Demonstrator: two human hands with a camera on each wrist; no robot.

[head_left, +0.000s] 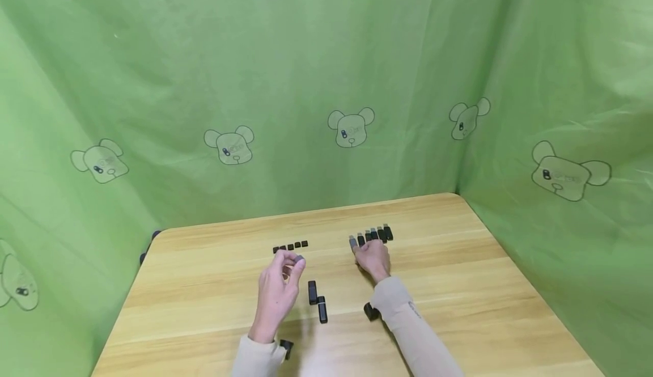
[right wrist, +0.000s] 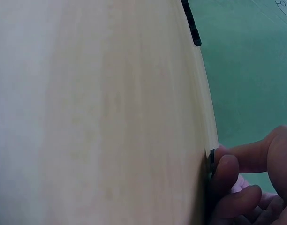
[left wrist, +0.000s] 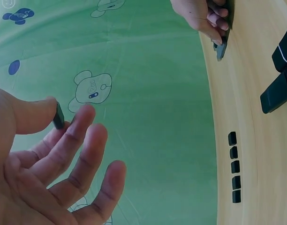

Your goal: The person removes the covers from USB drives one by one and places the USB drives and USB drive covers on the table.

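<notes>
A small grey cap [head_left: 299, 258] is pinched between the thumb and index finger of my left hand [head_left: 275, 292], raised over the table; its other fingers spread loosely in the left wrist view. My right hand [head_left: 374, 258] pinches a grey USB flash drive [head_left: 353, 242] at the left end of a row. Beside it lie several black USB flash drives [head_left: 389, 232], metal plugs pointing to the far edge; the right hand partly hides some of them. Just beyond the left hand, several black caps [head_left: 291, 247] form another short row.
Two black USB sticks [head_left: 312, 292] with caps on lie end to end in the middle of the wooden table [head_left: 204, 297]. Green curtains [head_left: 285, 82] with bear faces stand behind the table and at both sides. A black wrist device [head_left: 371, 311] sits by the right sleeve.
</notes>
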